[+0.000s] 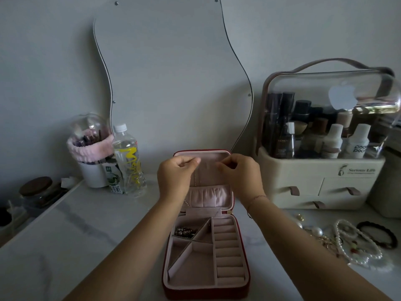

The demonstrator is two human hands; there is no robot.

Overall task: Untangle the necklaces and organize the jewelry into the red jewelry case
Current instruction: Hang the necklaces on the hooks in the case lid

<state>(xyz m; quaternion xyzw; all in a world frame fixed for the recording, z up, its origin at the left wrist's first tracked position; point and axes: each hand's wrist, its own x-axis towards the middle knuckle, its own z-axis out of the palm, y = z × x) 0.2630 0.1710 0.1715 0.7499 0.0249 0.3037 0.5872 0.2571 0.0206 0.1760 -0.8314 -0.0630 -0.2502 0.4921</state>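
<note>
Thin chain (196, 178) hangs below left fingers (193, 161), seemingly pinched.

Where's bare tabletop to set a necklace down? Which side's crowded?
Bare: tabletop left of the jewelry case, bordered behind by the water bottle and brush cup. Crowded: right of the case, with pearl necklaces, hair tie, cosmetics box behind.
</note>
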